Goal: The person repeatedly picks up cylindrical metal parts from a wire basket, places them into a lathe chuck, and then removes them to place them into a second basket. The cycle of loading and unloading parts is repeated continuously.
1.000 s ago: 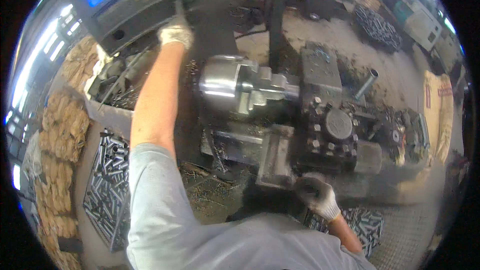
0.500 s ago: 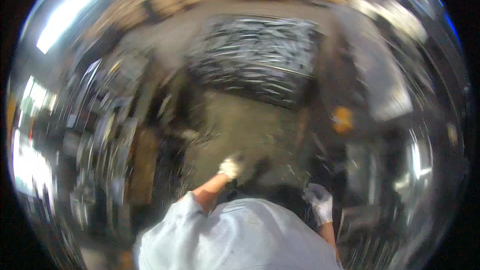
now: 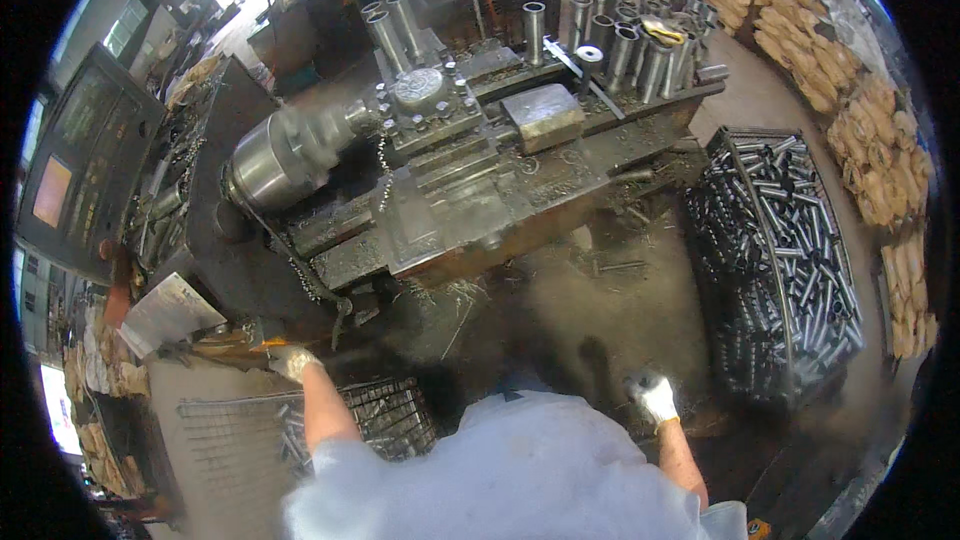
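My left hand (image 3: 292, 362), in a pale work glove, reaches out beside the lower left end of a lathe, close to a small orange piece (image 3: 268, 342). Its fingertips are blurred, so their grip cannot be told. My right hand (image 3: 652, 395), in a white and grey glove, hangs low over the floor, apart from the machine. Its fingers are curled in, and whatever they may hold is hidden. In front of me stands the lathe, with a steel chuck (image 3: 282, 162), a tool post (image 3: 420, 90) and a metal block (image 3: 543, 118) on its bed.
Several steel tubes (image 3: 622, 52) stand upright at the bed's right end, beside a caliper (image 3: 585, 78). A wire crate (image 3: 785, 270) full of metal tubes is on the right. Another wire basket (image 3: 390, 415) lies below my left arm. A control panel (image 3: 85, 170) stands far left.
My view has swung left, bringing the lathe in front of me and shifting the tube crate to the right. My left hand has moved outward to the left.
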Motion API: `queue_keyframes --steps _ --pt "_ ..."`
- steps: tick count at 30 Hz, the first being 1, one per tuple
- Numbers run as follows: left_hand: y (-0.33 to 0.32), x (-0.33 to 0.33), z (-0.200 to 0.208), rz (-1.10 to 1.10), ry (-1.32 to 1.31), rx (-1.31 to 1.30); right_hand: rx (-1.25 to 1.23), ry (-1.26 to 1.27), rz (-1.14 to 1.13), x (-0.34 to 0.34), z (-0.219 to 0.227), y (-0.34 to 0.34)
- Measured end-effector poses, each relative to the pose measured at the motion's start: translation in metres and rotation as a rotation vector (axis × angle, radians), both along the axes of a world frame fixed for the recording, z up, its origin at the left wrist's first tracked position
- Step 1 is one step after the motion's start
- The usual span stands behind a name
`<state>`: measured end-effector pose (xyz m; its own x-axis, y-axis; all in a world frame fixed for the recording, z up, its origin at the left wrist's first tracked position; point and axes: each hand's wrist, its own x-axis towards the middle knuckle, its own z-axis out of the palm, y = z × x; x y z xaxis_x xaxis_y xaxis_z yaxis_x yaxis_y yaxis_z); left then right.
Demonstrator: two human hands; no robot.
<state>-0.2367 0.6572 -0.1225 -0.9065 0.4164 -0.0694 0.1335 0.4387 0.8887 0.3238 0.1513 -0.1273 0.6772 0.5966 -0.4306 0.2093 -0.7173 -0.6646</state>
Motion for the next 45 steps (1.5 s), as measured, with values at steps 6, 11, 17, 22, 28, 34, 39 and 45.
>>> queue_keyframes --steps 6,11,17,22,28,34,39,45 --pt "-0.030 -0.039 -0.021 -0.242 0.876 -0.481 -0.099 0.085 0.264 0.038 0.008 0.055" --pt "-0.005 0.042 -0.064 -0.412 0.931 -0.190 -0.163 0.115 0.391 0.072 -0.010 0.071" --pt "-0.043 0.244 -0.129 -0.984 0.320 -0.183 -0.098 0.027 0.300 0.131 -0.042 0.050" --pt "-0.131 0.421 -0.177 -1.223 -0.514 -0.787 -0.021 0.083 0.048 0.225 -0.036 0.000" --pt "-0.243 0.777 -0.136 -2.332 -0.013 -0.314 0.217 -0.026 -0.419 0.451 -0.048 -0.125" --pt "-0.324 1.106 -0.081 -2.539 0.502 0.398 -0.518 -0.406 -0.317 0.759 -0.164 -0.227" --pt "-0.321 1.344 -0.144 -2.360 0.589 0.078 -0.775 -0.679 -0.026 0.926 -0.282 -0.264" --pt "-0.272 1.525 -0.258 -2.186 1.072 -0.540 -0.873 -0.448 0.323 0.987 -0.384 -0.277"
